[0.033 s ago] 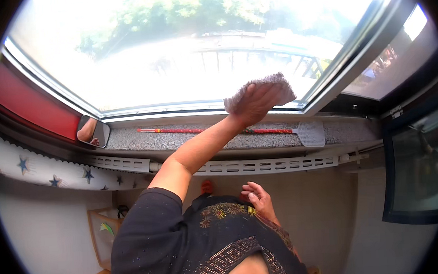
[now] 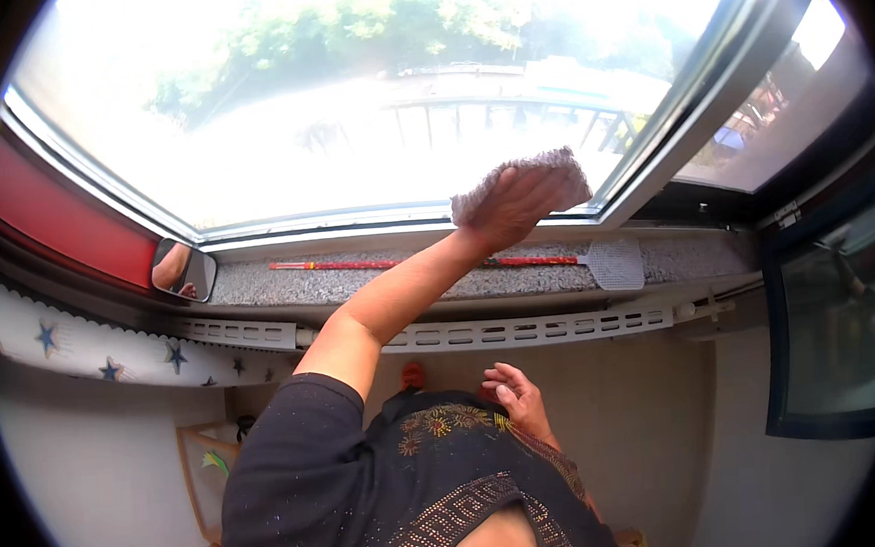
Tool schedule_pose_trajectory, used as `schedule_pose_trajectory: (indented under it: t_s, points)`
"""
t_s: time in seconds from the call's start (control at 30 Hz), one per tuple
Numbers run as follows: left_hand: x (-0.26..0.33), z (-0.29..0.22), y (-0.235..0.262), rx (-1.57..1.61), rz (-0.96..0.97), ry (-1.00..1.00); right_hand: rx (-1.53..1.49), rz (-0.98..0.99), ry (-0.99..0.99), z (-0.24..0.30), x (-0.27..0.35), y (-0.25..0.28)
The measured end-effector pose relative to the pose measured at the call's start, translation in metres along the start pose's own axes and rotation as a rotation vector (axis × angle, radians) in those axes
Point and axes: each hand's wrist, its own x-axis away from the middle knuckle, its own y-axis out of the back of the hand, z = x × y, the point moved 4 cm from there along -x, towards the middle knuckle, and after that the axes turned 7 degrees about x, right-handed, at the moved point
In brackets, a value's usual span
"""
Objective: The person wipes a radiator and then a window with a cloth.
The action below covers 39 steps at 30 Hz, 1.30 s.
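Left hand (image 2: pixel 516 207) pressing a pale cloth (image 2: pixel 532 179) against the window pane (image 2: pixel 347 109).

The left arm is reaching up and forward, nearly straight, its hand lying flat with fingers spread over the cloth, holding it to the glass at the pane's lower right corner; the cloth is bunching out above and to the right of the hand, its longer side running roughly left to right along the frame. Below the hand, a red-handled fly swatter (image 2: pixel 477 263) is lying lengthwise on the stone sill (image 2: pixel 258 284), its mesh head pointing right. The right hand (image 2: pixel 513 394) is hanging low by the body, fingers loosely curled, holding nothing.
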Motion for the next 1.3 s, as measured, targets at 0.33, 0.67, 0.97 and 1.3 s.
schedule_pose_trajectory:
  t_s: [0.33,0.67,0.97,1.3]
  points:
    - [-0.075,-0.051,-0.019,0.192,0.229,-0.237,-0.099,-0.186,0.084,-0.020,0.031,0.061]
    - [0.034,0.015,0.010,-0.218,0.358,-0.473,-0.037,-0.050,0.033,-0.043,0.014,0.050]
    - [0.175,0.144,0.129,-0.439,0.328,-0.250,0.097,0.096,-0.001,-0.043,-0.023,0.010]
    - [0.188,0.196,0.222,-0.477,0.178,-0.171,0.159,0.097,-0.016,-0.030,-0.033,-0.007]
